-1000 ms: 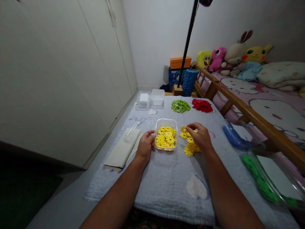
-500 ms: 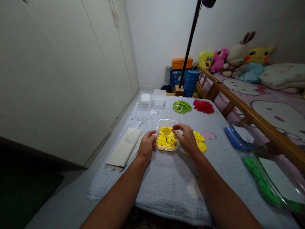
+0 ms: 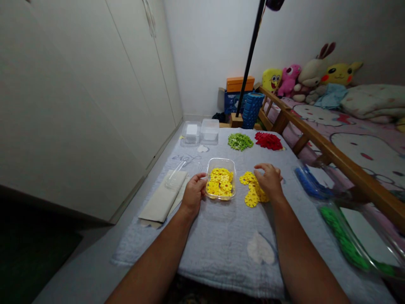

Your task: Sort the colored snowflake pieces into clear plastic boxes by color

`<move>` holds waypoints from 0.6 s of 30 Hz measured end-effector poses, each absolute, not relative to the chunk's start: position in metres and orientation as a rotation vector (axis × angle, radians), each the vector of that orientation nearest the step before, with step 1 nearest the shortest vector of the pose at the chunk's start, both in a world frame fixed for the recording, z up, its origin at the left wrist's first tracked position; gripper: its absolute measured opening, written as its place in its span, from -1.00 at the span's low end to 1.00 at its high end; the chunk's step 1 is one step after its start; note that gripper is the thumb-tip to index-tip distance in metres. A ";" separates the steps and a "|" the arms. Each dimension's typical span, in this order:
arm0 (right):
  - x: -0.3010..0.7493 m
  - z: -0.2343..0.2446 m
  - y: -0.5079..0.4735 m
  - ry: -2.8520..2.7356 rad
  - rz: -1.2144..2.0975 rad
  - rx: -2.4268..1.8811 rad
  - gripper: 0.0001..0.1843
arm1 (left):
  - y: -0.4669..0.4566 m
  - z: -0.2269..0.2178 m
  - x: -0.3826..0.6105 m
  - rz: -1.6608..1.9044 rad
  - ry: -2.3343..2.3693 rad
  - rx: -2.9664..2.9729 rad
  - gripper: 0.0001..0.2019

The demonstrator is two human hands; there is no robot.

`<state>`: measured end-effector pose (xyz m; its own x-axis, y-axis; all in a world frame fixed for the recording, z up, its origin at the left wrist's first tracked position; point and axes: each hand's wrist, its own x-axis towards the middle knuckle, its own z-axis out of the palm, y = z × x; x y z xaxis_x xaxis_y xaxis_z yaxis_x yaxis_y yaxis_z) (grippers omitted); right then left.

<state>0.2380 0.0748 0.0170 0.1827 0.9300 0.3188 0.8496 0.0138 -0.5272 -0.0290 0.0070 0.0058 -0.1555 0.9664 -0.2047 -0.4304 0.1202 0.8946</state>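
My left hand (image 3: 194,192) grips the left wall of a clear plastic container (image 3: 220,161), which stands on the cloth. Yellow flower-shaped discs (image 3: 220,183) fill its lower part. Over a loose pile of the same yellow discs (image 3: 251,196), to the right of the container, is my right hand (image 3: 269,180). Its thumb and forefinger are slightly apart, with no disc seen between them. The hand hides part of the pile.
Left of the container lie a clear lid (image 3: 177,175) and folded beige cloth (image 3: 163,200). Farther back are clear boxes (image 3: 209,128), light green pieces (image 3: 240,142) and red pieces (image 3: 268,141). Packs of blue pieces (image 3: 311,183) and green pieces (image 3: 343,236) line the right edge, beside a wooden bed rail (image 3: 316,131).
My right hand has moved right, from above the container to the loose yellow pile. My left hand keeps its hold on the container. The view has shifted slightly.
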 end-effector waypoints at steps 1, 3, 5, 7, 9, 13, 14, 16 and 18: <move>0.240 0.013 0.076 -1.707 0.164 -1.880 -0.71 | 0.007 0.006 -0.029 1.394 1.098 0.664 -0.55; 0.242 0.005 0.078 -1.789 0.135 -1.903 -0.70 | 0.007 0.006 -0.029 1.393 1.101 0.659 -0.54; 0.241 -0.001 0.079 -1.863 0.087 -1.901 -0.70 | 0.007 0.007 -0.029 1.393 1.093 0.659 -0.54; 0.240 -0.003 0.078 -1.915 0.061 -1.928 -0.70 | 0.006 0.007 -0.029 1.394 1.087 0.663 -0.54; 0.239 -0.003 0.077 -1.941 0.061 -1.972 -0.69 | 0.006 0.008 -0.029 1.393 1.092 0.669 -0.54; 0.238 0.001 0.075 -1.952 0.059 -1.962 -0.66 | 0.006 0.009 -0.028 1.392 1.103 0.673 -0.55; 0.238 0.002 0.075 -1.945 0.070 -1.945 -0.67 | 0.006 0.009 -0.028 1.389 1.101 0.669 -0.55; 0.238 0.005 0.075 -1.916 0.143 -1.892 -0.71 | 0.006 0.009 -0.028 1.385 1.101 0.661 -0.53; 0.237 0.008 0.076 -1.871 0.286 -1.788 -0.73 | 0.006 0.009 -0.028 1.385 1.105 0.659 -0.53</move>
